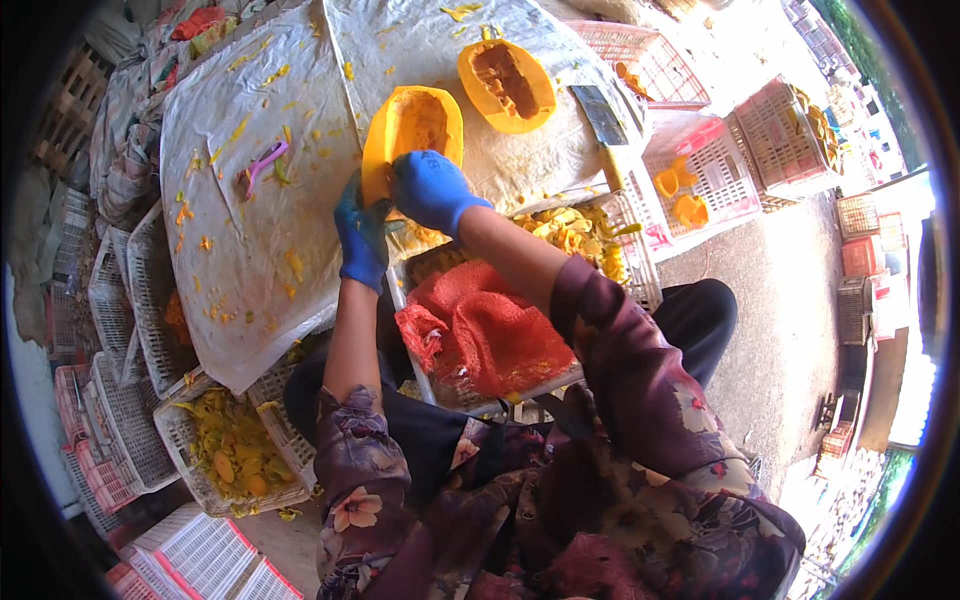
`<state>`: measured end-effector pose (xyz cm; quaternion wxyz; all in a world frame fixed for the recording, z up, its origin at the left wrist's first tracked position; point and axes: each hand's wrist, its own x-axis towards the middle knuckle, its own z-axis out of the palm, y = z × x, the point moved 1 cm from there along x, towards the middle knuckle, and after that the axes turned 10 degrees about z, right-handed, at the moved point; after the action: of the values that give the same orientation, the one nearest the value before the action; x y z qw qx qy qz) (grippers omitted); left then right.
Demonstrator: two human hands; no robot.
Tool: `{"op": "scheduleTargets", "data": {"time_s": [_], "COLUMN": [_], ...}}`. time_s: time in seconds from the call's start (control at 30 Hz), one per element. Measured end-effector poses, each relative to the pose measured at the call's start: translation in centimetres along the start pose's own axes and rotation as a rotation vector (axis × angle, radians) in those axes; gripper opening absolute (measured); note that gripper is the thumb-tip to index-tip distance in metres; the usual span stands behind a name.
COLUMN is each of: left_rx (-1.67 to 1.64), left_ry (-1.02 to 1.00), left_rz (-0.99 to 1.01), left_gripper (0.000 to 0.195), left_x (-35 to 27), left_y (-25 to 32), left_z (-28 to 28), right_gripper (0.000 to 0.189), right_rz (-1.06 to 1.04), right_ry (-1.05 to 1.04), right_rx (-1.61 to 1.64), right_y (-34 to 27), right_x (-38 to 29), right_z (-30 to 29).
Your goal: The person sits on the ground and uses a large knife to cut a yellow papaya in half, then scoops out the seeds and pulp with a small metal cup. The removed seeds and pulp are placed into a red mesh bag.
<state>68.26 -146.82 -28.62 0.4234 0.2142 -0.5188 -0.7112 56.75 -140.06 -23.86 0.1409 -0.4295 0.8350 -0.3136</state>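
Note:
A peeled, hollowed pumpkin half (427,112) stands tilted at the table's near edge, its cavity facing up. My left hand (360,229), in a blue glove darkened with wet stains, grips its near left side. My right hand (435,191), in a blue knit glove, is curled over the near end of the cavity; whether a tool is inside the fist is hidden. Beyond, another peeled pumpkin half (480,82) lies cut side up with rough, stringy flesh in its hollow. A purple-handled peeler (266,166) rests on the table to the left.
Whitish plastic sheeting (262,217) strewn with peel scraps covers the table. Below my arms, a crate holds peelings (577,232) and a red mesh bag (487,330). Another peel-filled crate (240,442) is at lower left. Pumpkin pieces (688,210) lie in a crate at right.

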Motion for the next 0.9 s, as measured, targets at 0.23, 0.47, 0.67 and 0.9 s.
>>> {"op": "scheduleTargets", "data": {"time_s": [0.23,0.47,0.67,0.9], "left_rx": [0.255,0.882,1.119,0.710], "left_ry": [0.044,-0.157,0.002,0.213], "left_rz": [-0.181,-0.017,0.012,0.180], "left_gripper": [0.025,0.039,0.040,0.036], "left_x": [4.9,14.6,13.9,10.9], "left_y": [-1.0,-3.2,-3.6,-4.0], "left_z": [-3.3,-2.7,-4.5,-6.0], "right_gripper": [0.021,0.021,0.012,0.019], "right_rz": [-0.183,-0.166,-0.276,0.163], "right_ry": [-0.080,-0.070,-0.060,-0.015], "right_rx": [-0.071,0.014,-0.130,0.437], "right_y": [1.4,1.6,1.3,3.3], "right_x": [-0.8,-0.7,-3.0,-3.6], "right_z": [-1.3,-1.2,-2.3,-3.5]}}
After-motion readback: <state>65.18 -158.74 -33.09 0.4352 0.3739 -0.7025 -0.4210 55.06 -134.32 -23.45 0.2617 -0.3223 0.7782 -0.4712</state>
